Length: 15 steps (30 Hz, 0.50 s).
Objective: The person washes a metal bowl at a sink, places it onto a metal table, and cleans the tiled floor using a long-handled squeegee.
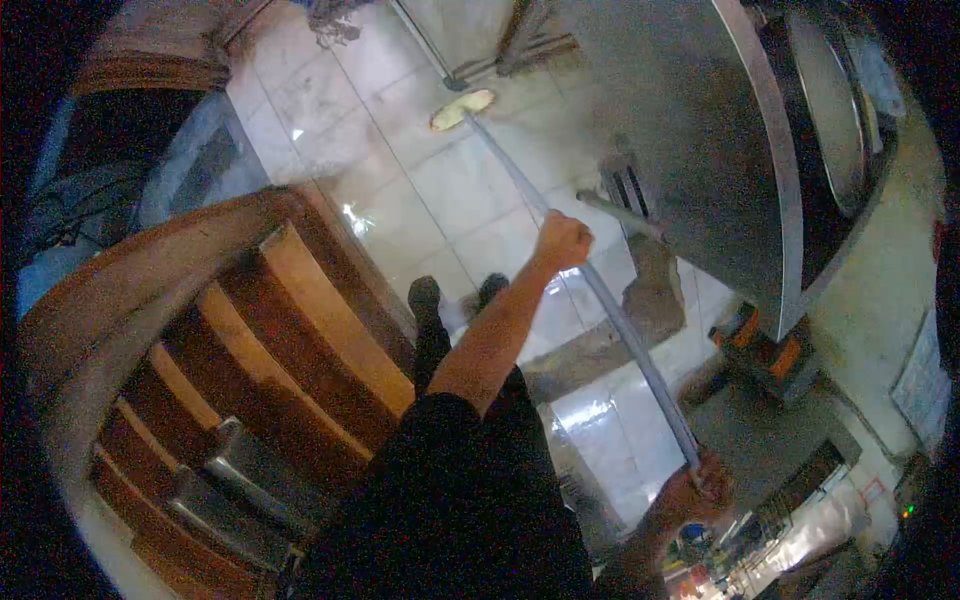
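A push broom (640, 350) with a long grey pole runs slantwise across the view. Its pale yellow oblong head (462, 110) rests on the tiled floor ahead of me; the bristles do not show clearly. Partway down the pole, my left hand (565, 241) is closed round it. My right hand (700, 480) is wrapped round the pole's near end at the lower right. My two dark shoes (425, 291) stand on the tiles behind the head.
To the left is a wooden slatted unit (310, 300) with metal containers (265, 470) at its lower part. A large grey metal appliance (680, 130) fills the upper right. Near its lower corner sits a dark and orange object (770, 350). Light tiled floor (400, 190) looks shiny and stained.
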Each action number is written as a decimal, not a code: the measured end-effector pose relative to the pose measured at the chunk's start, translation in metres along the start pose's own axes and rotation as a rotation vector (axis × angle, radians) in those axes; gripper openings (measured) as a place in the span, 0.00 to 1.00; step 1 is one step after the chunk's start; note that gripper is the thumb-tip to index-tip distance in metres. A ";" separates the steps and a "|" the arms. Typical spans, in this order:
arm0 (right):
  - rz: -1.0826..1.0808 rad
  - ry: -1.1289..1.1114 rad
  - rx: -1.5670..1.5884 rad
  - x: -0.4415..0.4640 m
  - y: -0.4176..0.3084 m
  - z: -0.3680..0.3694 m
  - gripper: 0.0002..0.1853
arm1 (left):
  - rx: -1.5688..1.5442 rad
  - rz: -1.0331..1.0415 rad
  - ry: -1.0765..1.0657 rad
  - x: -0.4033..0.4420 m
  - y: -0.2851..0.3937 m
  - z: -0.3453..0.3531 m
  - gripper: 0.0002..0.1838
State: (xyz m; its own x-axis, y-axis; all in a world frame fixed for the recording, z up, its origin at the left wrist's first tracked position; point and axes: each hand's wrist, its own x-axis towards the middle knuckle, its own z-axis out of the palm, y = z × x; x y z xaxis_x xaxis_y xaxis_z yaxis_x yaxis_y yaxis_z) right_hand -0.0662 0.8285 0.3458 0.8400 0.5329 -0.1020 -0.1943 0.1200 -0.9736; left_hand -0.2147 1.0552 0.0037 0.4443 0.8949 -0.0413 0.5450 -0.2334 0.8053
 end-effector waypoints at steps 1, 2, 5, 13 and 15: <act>0.046 -0.104 0.126 0.007 0.014 0.019 0.09 | 0.077 0.025 0.005 0.000 -0.024 -0.009 0.10; 0.070 -0.123 0.157 0.003 0.019 0.032 0.09 | -0.129 -0.065 0.126 -0.008 -0.019 -0.043 0.13; 0.130 -0.076 0.150 -0.009 0.033 0.072 0.09 | 0.158 -0.063 0.258 -0.057 -0.074 -0.050 0.12; 0.036 0.354 -0.231 -0.010 -0.005 0.157 0.11 | 0.277 -0.112 0.050 -0.038 -0.031 -0.072 0.09; -0.066 0.573 -0.251 -0.013 -0.009 0.186 0.15 | 0.114 -0.162 0.142 -0.013 -0.032 -0.106 0.08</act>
State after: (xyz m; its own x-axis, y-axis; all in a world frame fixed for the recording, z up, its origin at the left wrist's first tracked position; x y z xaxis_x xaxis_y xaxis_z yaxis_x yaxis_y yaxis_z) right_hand -0.1700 0.9762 0.3937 0.9978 -0.0113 -0.0659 -0.0667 -0.0997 -0.9928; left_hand -0.3129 1.0914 0.0409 0.2445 0.9668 -0.0741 0.6813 -0.1169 0.7227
